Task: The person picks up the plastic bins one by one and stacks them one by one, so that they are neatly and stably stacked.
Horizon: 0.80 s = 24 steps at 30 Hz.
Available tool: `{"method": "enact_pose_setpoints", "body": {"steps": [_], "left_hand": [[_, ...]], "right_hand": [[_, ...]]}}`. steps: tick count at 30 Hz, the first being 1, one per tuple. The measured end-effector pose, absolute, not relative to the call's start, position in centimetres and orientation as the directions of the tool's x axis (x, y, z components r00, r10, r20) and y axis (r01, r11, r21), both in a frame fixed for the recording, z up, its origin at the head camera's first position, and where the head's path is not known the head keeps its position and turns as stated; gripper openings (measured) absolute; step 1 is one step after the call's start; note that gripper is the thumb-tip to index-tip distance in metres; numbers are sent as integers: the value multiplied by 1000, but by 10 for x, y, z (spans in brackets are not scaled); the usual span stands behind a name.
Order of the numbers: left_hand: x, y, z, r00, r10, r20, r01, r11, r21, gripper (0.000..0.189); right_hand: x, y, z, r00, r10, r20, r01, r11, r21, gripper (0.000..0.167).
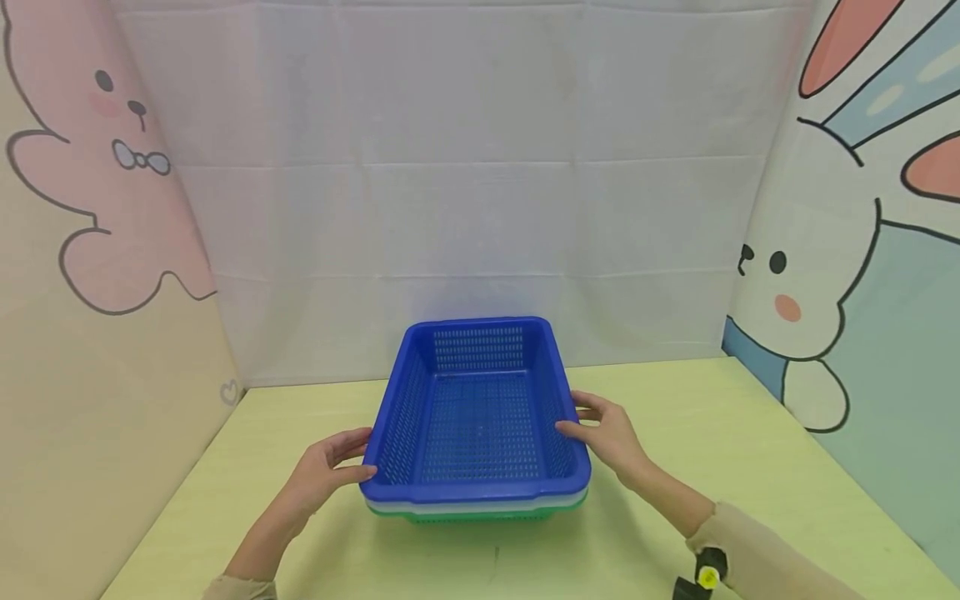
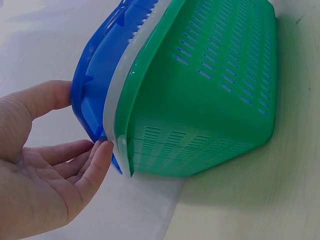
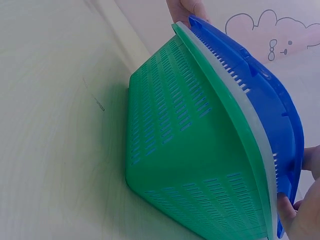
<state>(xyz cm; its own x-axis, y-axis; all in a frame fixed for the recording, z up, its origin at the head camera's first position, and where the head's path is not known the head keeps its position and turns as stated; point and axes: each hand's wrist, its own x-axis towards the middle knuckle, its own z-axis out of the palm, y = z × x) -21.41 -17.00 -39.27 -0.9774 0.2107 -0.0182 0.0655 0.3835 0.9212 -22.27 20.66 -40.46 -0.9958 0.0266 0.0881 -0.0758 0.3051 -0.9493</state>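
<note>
Three slotted plastic baskets sit nested in a stack: a blue basket (image 1: 480,492) on top, the thin rim of a white basket (image 2: 114,80) below it, and a green basket (image 2: 175,95) at the bottom, resting on the table. My left hand (image 1: 318,475) grips the blue rim at its near left side, thumb on the rim's edge and fingers beneath it. On the opposite side my right hand (image 1: 611,433) holds the same rim, thumb over the top and fingers along the outside. In both wrist views the blue rim stands a little above the white one. Most of the white basket is hidden.
The pale yellow table (image 1: 750,467) carries the stack near its middle. Behind stands a white cloth backdrop (image 1: 480,217), with cartoon-printed walls at left (image 1: 112,350) and right (image 1: 892,350).
</note>
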Motion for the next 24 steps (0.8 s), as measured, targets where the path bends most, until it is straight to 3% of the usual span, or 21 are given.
{"method": "enact_pose_setpoints", "body": {"steps": [13,24], "left_hand": [[-218,-181,-395,-982,189,21,99,412,906,62],[-234,-196,-406,-988,150,44,101,394,914,56]], "right_hand": [[-217,224,-407,-989,99,113,-65,397,-916,51],[-225,240,-410,-987,31,156,-126,446,-886,55]]}}
